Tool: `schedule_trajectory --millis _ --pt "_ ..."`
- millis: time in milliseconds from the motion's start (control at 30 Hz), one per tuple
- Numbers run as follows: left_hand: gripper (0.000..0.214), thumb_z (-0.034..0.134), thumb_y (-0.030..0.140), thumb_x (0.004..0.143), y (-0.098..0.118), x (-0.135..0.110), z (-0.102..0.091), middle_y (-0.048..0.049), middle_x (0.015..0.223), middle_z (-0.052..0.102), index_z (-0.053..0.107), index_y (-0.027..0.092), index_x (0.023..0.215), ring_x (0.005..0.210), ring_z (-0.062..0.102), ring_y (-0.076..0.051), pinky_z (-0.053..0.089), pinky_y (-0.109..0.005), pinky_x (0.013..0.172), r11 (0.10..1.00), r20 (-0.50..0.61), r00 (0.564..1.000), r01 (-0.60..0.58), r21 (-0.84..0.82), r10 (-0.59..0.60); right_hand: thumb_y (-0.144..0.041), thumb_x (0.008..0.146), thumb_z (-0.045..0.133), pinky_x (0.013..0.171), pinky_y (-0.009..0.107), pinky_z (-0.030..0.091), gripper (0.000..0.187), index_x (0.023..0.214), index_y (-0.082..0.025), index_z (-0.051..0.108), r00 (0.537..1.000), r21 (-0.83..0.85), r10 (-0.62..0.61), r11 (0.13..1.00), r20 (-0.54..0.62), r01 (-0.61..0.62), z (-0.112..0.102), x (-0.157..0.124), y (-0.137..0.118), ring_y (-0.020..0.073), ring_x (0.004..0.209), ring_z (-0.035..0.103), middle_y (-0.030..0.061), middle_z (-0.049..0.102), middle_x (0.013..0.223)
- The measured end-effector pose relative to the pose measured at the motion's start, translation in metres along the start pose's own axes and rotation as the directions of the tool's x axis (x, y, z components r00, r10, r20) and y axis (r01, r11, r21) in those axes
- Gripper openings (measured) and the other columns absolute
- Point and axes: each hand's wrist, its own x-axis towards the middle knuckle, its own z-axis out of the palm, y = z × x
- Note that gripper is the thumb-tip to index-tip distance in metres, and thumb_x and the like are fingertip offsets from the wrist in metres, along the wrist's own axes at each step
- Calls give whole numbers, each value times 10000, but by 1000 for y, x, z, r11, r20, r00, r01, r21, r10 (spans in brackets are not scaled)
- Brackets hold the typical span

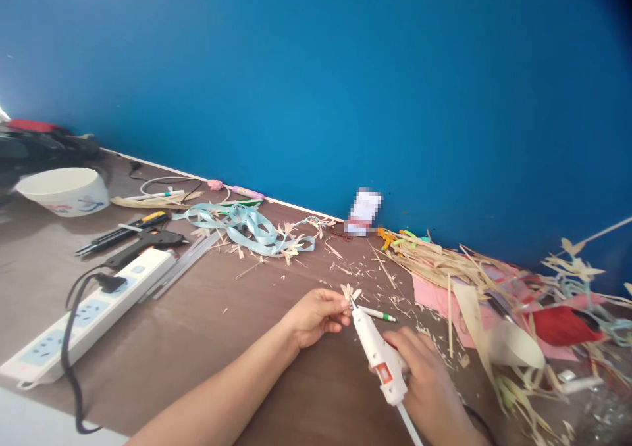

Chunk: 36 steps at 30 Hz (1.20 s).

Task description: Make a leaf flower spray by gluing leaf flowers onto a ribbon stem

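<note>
My left hand (316, 316) pinches a small pale flower (347, 291), seemingly made of dried straw or husk, between thumb and forefinger. Wrapped round the handle of a white hot glue gun (373, 347) is my right hand (428, 379). The gun's nozzle points up and away from me and meets the flower at my left fingertips; whether they touch I cannot tell. A glue stick juts from the gun's rear end. Just behind the nozzle, a white pen (381, 315) with a green band lies on the brown table (276, 387).
On the left are a power strip (93, 318), a black glue gun (148, 241), a utility knife (121, 234), clear glue sticks (190, 262) and a white bowl (66, 193). Blue ribbon (254, 229) lies behind. Straw strips (439, 262) and a red bundle (563, 325) crowd the right.
</note>
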Motion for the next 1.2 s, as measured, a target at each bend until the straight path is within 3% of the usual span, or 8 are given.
schedule_trajectory --millis 267,433,600,800,1033,1200 --pt "262 767 289 541 0 0 -1 -15 559 600 624 87 626 477 550 -64 435 -122 390 1000 4 1000 -9 2 9 -185 768 524 615 302 345 179 946 -201 518 1000 -35 -3 999 11 3 -5 -1 -4 185 652 469 27 540 755" --pt "251 765 276 548 0 -1 0 -17 570 602 631 81 631 477 553 -62 438 -123 395 1000 21 1000 -7 13 6 -200 775 501 573 283 322 158 931 -199 528 998 -21 -32 999 -47 31 -5 0 -2 176 609 440 29 534 737" --pt "244 761 280 556 -1 0 -2 -15 568 601 627 86 616 482 555 -62 439 -119 396 1000 32 999 -16 9 16 -118 763 475 610 294 314 188 926 -200 517 1000 -9 -9 1000 28 10 -6 -1 -4 178 627 420 24 517 741" --pt "249 761 281 556 -1 0 -2 -15 576 603 636 80 635 476 552 -60 437 -121 389 1000 52 999 -5 12 5 -169 785 481 610 296 315 169 949 -190 514 998 -5 -55 998 -18 55 -9 1 -4 177 643 447 37 541 770" --pt "235 754 273 570 0 -1 -2 -18 579 604 642 79 643 481 555 -61 447 -129 414 1000 66 998 -2 27 0 -129 776 455 620 296 312 173 915 -205 525 999 -27 -28 999 35 29 -10 0 -4 175 621 429 27 532 741" --pt "234 745 275 584 1 -1 -1 -19 588 603 630 80 640 487 551 -60 450 -136 427 1000 51 999 -7 24 5 -157 772 476 601 288 309 188 942 -208 535 999 -67 -46 997 -12 45 -10 -2 -5 174 609 423 29 530 736"
